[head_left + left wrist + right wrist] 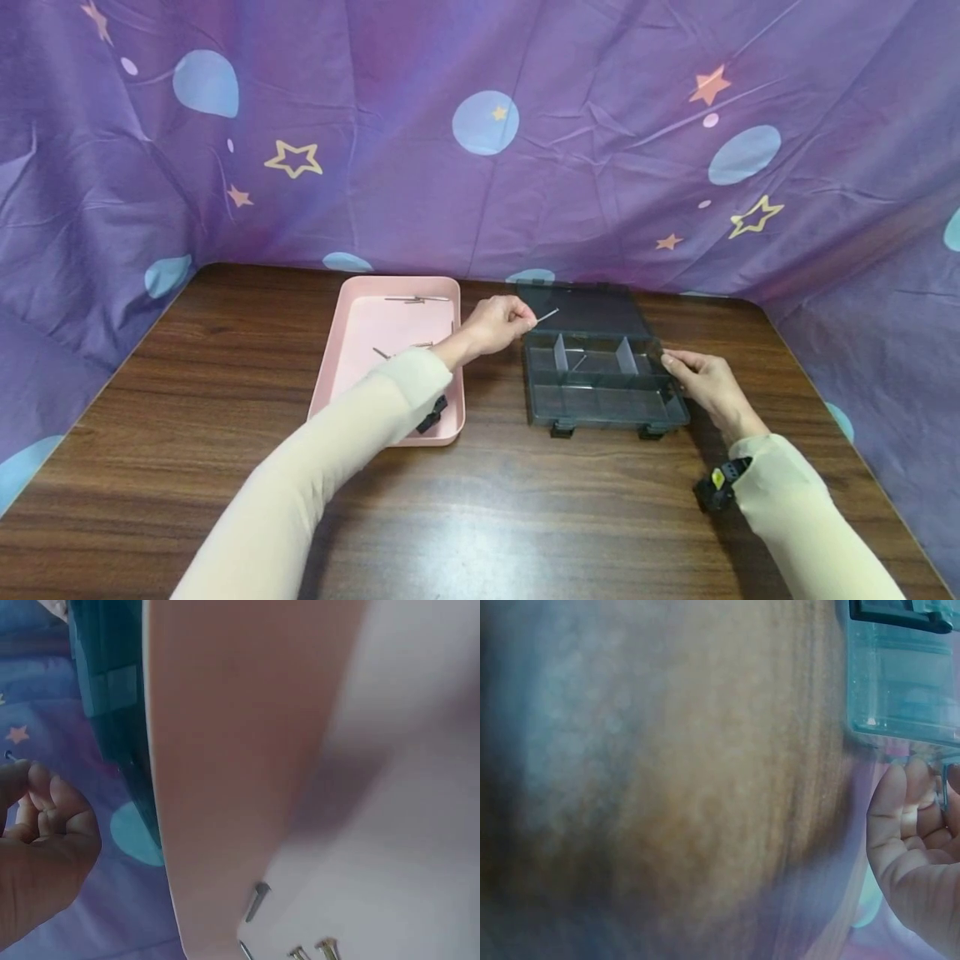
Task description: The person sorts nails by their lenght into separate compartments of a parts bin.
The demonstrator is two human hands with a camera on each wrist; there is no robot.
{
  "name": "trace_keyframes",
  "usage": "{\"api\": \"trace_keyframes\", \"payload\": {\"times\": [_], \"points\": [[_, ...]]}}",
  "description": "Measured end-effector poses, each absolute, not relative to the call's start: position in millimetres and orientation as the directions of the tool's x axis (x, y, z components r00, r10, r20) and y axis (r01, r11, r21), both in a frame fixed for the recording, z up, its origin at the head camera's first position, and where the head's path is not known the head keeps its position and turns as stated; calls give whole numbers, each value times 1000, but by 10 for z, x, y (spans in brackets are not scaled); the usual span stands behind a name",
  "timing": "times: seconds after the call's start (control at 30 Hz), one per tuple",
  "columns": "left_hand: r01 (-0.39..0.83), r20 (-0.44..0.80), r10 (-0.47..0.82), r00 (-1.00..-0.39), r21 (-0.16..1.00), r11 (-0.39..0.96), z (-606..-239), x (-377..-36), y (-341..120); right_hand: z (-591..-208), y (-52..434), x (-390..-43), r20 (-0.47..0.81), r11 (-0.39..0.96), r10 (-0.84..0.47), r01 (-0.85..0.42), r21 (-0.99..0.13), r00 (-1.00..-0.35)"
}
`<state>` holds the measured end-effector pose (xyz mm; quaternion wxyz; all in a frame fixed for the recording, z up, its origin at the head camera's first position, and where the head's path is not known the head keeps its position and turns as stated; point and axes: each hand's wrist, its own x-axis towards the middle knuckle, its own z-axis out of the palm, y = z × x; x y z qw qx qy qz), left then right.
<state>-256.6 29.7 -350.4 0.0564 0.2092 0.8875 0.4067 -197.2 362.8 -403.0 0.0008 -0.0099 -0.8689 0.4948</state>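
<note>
The left hand [491,325] pinches a thin metal nail [547,315] above the left edge of the open, smoky clear plastic compartment box [600,400]. The right hand [708,385] holds the box's right rim with curled fingers. Left of the box, a pink plastic tray [360,333] holds more nails [416,298], partly hidden by the forearm. Both wrist views are blurred.

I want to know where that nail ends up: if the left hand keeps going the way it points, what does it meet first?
Likely the open compartment box: the left hand pinches a nail aimed right, over its far edge. Height above it is unclear.
</note>
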Motion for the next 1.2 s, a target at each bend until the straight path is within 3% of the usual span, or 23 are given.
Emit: {"api": "trace_keyframes", "payload": {"times": [1.2], "points": [[449, 53, 541, -840, 628, 636, -3496, -2493, 861, -3983, 3592, -1961, -28, 586, 20, 35, -810, -999]]}}
